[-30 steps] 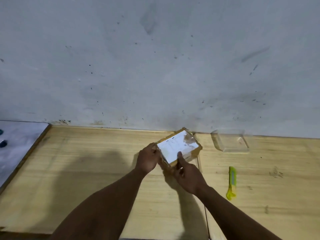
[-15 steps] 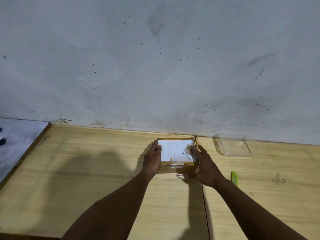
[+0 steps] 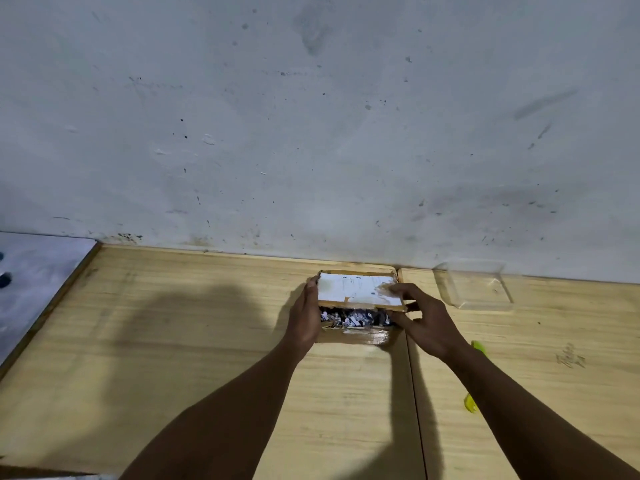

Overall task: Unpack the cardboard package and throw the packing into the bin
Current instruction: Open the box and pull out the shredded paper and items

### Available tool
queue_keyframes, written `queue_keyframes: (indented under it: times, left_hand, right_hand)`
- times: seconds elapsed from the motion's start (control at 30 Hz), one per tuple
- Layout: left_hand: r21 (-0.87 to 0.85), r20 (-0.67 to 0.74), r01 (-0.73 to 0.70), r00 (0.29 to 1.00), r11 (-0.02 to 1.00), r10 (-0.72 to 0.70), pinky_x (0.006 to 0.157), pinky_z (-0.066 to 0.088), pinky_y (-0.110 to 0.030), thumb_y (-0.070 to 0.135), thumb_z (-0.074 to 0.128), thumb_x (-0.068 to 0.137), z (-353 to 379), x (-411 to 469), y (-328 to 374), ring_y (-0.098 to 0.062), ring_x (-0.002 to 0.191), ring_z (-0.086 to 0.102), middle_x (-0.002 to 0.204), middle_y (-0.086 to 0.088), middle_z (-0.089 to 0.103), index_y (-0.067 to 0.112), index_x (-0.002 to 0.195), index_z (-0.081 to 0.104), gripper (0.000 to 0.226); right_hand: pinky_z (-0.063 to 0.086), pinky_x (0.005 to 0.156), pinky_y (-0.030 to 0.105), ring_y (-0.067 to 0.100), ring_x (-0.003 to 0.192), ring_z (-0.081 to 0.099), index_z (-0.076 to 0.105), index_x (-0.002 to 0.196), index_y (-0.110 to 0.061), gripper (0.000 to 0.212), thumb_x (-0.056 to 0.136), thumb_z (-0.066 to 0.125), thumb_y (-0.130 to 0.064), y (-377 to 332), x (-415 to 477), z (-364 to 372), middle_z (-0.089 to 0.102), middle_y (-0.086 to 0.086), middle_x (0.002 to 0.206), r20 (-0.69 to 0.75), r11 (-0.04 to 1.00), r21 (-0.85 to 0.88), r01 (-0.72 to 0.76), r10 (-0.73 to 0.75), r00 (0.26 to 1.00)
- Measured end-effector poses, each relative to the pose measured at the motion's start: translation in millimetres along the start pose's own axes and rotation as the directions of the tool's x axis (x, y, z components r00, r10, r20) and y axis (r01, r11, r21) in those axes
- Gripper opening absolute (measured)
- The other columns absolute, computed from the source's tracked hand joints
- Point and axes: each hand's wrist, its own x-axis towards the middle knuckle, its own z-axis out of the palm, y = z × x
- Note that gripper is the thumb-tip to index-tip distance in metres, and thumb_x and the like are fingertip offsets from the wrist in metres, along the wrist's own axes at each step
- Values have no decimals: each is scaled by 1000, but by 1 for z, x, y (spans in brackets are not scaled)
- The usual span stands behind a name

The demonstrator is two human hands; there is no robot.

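I see the cardboard package (image 3: 358, 303) lid half lifted, left hand (image 3: 304, 315) bracing its side, right hand (image 3: 420, 318) pinching the lid, shredded packing (image 3: 353, 318) exposed inside, nothing binned.

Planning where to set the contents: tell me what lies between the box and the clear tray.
Head view: bare wooden table between the box and the clear tray, crossed by a seam; only the right hand reaches nearby.

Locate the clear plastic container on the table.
In the head view, the clear plastic container sits at the table's far right, against the wall, just right of the cardboard package.
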Motion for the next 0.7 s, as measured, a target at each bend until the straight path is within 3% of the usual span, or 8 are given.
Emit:
queue_keyframes:
  times: [0.07, 0.1, 0.23, 0.33, 0.43, 0.57, 0.63, 0.7]
  left_hand:
    - [59, -11, -53, 999, 997, 53, 92, 45, -19, 36, 32, 104, -1, 0, 1, -4, 111, 53, 122, 16, 56, 33, 137, 51, 38]
    - [51, -13, -57, 998, 997, 58, 89, 44, -18, 40, 30, 104, -1, 0, 3, -3, 109, 54, 119, 16, 57, 31, 137, 51, 40]
    - [15, -20, -76, 997, 997, 76, 107, 33, -29, 49, 24, 103, 2, 7, 13, -11, 133, 42, 144, 6, 48, 31, 141, 48, 49]
    - [30, -32, -79, 996, 996, 80, 109, 36, -36, 50, 26, 102, 4, 13, 20, -17, 130, 47, 140, 0, 53, 28, 141, 49, 50]
    - [49, -5, -99, 995, 994, 99, 103, 34, -29, 59, 24, 99, 5, 17, 26, -13, 130, 46, 141, 3, 53, 31, 142, 47, 56]
    - [175, 59, -175, 984, 969, 167, 104, 26, -26, 67, 21, 92, 9, 22, 31, -19, 140, 35, 156, 4, 33, 38, 153, 15, 67]
    - [242, 95, -207, 977, 948, 190, 102, 26, -27, 60, 22, 96, 10, 22, 31, -21, 140, 35, 158, 4, 25, 41, 152, -2, 64]
    - [301, 137, -256, 965, 919, 224, 106, 29, -35, 58, 23, 98, 11, 21, 29, -23, 139, 35, 160, 6, 18, 46, 149, -12, 63]
  right_hand:
    - [53, 74, 27, 9, 98, 64, 61, 117, -37, 38, 84, 77, -27, -2, 6, -4, 64, -17, 119, -5, 1000, 15, 13, -13, 1000]
    - [52, 78, 28, 9, 103, 63, 61, 118, -37, 38, 85, 76, -27, -2, 8, -5, 63, -19, 121, -25, 1000, 9, 24, -24, 999]
    - [41, 87, 19, -6, 114, 52, 62, 115, -31, 28, 89, 71, -32, -7, 22, -1, 59, -23, 121, -165, 995, -50, 88, -96, 982]
    - [44, 86, 20, -1, 108, 61, 59, 116, -30, 24, 93, 64, -37, -17, 39, 1, 68, -12, 112, -208, 999, 15, 47, -43, 977]
    - [50, 76, 27, 3, 87, 68, 44, 113, -25, 23, 97, 59, -31, -22, 54, 1, 72, -6, 96, -291, 999, 26, 41, -32, 956]
    - [54, 65, 38, 11, 76, 68, 39, 103, -27, 15, 101, 53, -23, -18, 65, 7, 69, -8, 82, -348, 996, -35, 80, -87, 933]
    - [58, 74, 46, 14, 90, 69, 42, 113, -30, 17, 101, 52, -23, -13, 63, 11, 70, -5, 96, -321, 996, -12, 89, -88, 943]
    - [56, 89, 43, 9, 111, 63, 39, 134, -37, 38, 101, 53, -24, -8, 59, 15, 65, -6, 121, -242, 997, 30, 71, -61, 968]
